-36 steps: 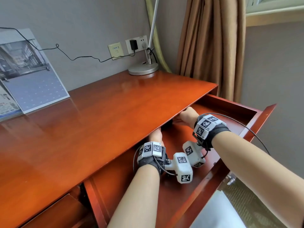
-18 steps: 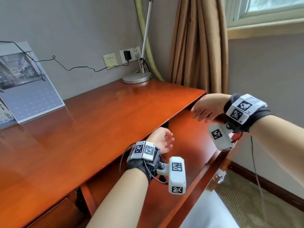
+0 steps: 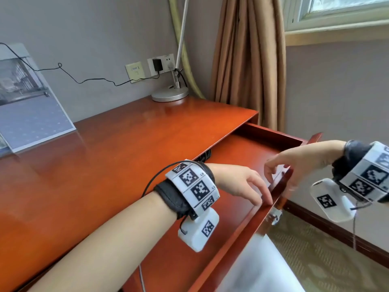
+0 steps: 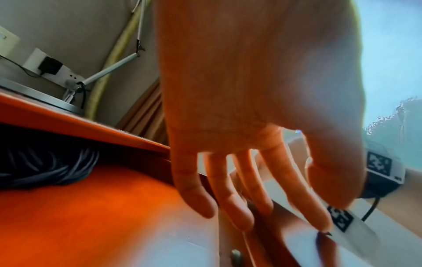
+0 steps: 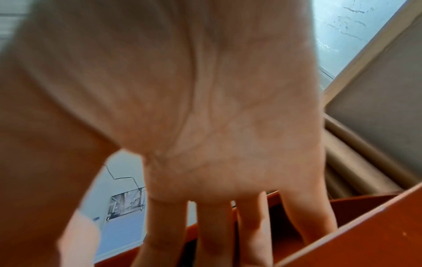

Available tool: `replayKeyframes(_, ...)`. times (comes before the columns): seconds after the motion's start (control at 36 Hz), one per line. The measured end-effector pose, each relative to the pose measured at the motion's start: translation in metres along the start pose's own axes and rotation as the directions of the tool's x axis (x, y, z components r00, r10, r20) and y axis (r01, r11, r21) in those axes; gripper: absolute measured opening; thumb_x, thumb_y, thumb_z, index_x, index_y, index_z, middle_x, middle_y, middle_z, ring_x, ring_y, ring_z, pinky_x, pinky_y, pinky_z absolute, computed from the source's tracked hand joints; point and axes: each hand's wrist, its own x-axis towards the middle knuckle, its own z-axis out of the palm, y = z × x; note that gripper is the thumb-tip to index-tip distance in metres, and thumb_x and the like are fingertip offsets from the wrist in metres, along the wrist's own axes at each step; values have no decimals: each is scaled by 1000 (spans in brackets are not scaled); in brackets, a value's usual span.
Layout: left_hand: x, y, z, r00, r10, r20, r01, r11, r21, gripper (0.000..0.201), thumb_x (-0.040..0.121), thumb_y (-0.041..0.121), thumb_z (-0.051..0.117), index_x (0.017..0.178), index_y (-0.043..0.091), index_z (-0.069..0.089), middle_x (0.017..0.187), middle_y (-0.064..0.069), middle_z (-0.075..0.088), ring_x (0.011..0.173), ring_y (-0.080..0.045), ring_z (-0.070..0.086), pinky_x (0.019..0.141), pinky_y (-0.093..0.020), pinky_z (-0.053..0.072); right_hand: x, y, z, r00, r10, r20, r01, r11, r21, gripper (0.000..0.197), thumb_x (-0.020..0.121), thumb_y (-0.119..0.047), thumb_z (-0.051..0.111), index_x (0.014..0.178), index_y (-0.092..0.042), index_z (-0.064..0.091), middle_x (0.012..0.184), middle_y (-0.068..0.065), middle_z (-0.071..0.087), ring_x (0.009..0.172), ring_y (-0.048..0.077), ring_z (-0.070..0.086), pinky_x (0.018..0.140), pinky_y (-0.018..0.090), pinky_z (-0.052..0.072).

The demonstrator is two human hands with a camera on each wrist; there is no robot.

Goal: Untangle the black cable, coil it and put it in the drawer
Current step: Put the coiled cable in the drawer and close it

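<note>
Lying coiled, black cable [image 4: 43, 168] sits deep in drawer [image 3: 271, 131], under tabletop [image 3: 126, 157] edge, behind left hand [image 3: 237, 182]. Both hands empty, fingers relaxed over drawer front; right hand [image 3: 303, 161] alongside. Placement looks done; next likely pushing drawer closed.

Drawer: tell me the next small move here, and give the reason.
Probably push the drawer shut. The black cable already lies coiled at the back, under the desk top; both the left hand and the right hand are empty, fingers straight, at its front edge.
</note>
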Motion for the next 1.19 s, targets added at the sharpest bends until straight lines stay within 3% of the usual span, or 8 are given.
replayKeyframes(0.08, -3, 6, 3, 995, 95, -10, -94, 995, 17, 33, 90, 9, 58, 120, 22, 65, 137, 3, 44, 76, 30, 43, 74, 4, 30, -1, 1, 3, 996, 20, 85, -17, 999, -40, 36, 77, -16, 69, 100, -40, 54, 101, -16, 56, 87, 1, 55, 83, 24, 48)
replayKeyframes(0.33, -3, 14, 9, 989, 104, 104, -134, 930, 343, 23, 92, 21, 50, 101, 29, 70, 142, 23, 41, 75, 10, 49, 65, -11, 33, 11, 9, 14, 992, -22, -121, 13, 997, -78, 37, 75, -13, 72, 72, -39, 46, 86, -8, 56, 65, 2, 47, 61, 18, 42)
replayKeyframes(0.56, -7, 11, -6, 990, 18, 141, -71, 921, 382, 22, 92, 14, 48, 98, 22, 68, 140, 17, 41, 63, 21, 45, 58, 1, 31, 23, 5, 14, 953, -79, -293, 73, 997, -32, 38, 72, -8, 73, 69, -36, 47, 65, -20, 54, 60, -6, 46, 57, 12, 37)
replayKeyframes(0.72, -10, -2, -18, 988, -66, 139, 6, 920, 393, 24, 92, 12, 47, 100, 18, 69, 141, 17, 39, 63, 18, 46, 57, -1, 32, 41, -1, 9, 919, -97, -382, 98, 995, -15, 39, 72, -7, 73, 71, -37, 49, 72, -14, 56, 66, -8, 49, 59, 10, 37)
replayKeyframes(0.94, -13, -25, -33, 984, -141, 108, 86, 911, 403, 26, 92, 11, 46, 103, 18, 68, 145, 18, 35, 103, -4, 51, 60, 1, 32, 63, -8, 4, 878, -73, -473, 100, 994, 32, 28, 74, -8, 74, 80, -30, 57, 80, -16, 61, 73, -5, 53, 62, 7, 37)
replayKeyframes(1.06, -15, -34, -38, 979, -174, 107, 115, 902, 416, 26, 93, 11, 46, 104, 19, 67, 144, 19, 34, 94, 4, 47, 70, -4, 32, 75, -11, 5, 840, -53, -539, 98, 994, 55, 27, 74, -8, 74, 82, -28, 58, 76, -17, 58, 72, 0, 53, 62, 7, 35)
replayKeyframes(1.14, -18, -38, -43, 972, -211, 107, 145, 890, 432, 27, 93, 13, 46, 106, 22, 67, 144, 18, 34, 110, -6, 43, 87, -19, 31, 83, -16, 1, 816, -48, -577, 90, 995, 45, 21, 75, -9, 74, 84, -24, 61, 77, -17, 55, 74, 3, 51, 61, 6, 34)
replayKeyframes(1.19, -19, -40, -48, 962, -247, 116, 179, 893, 414, 27, 95, 13, 45, 110, 22, 66, 146, 17, 33, 110, -2, 38, 86, -15, 28, 88, -21, -1, 808, -60, -587, 78, 997, 5, 20, 76, -10, 74, 84, -23, 61, 81, -14, 53, 81, 7, 49, 64, 13, 34)
